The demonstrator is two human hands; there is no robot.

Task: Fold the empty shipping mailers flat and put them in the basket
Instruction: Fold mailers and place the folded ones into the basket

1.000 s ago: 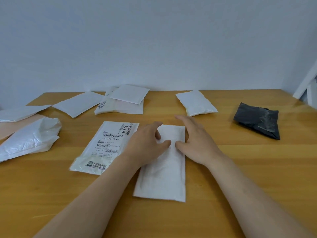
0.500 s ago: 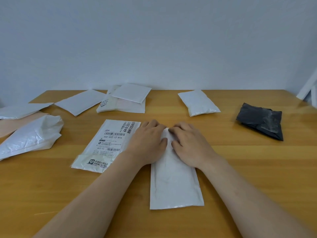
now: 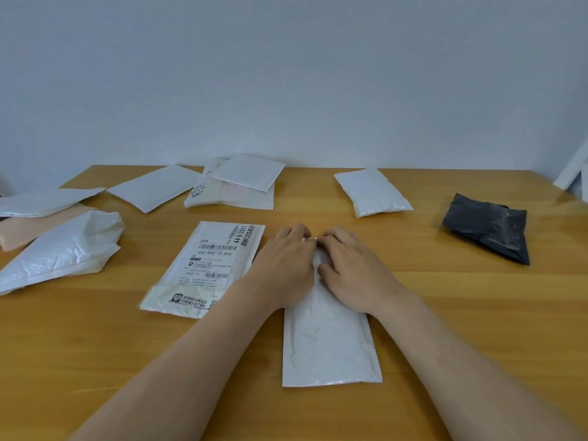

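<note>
Centrally, both hands (image 3: pixel 283 265) on white mailer (image 3: pixel 331 351)

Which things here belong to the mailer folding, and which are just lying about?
Job: white mailer gripped by left hand and right hand; labelled mailer; crumpled mailer; puffy mailer; black mailer.
Lying about: white frame, right edge.

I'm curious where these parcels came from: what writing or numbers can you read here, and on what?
"502-602-12-815": labelled mailer, under its upper barcode.
"602-12": same label, lower down.
"44-6-2611": sideways near its far right corner.
Chinese print on it: too blurred.
Far stacked mailer: digits, blurred.
The white mailer in front: none showing.
</note>
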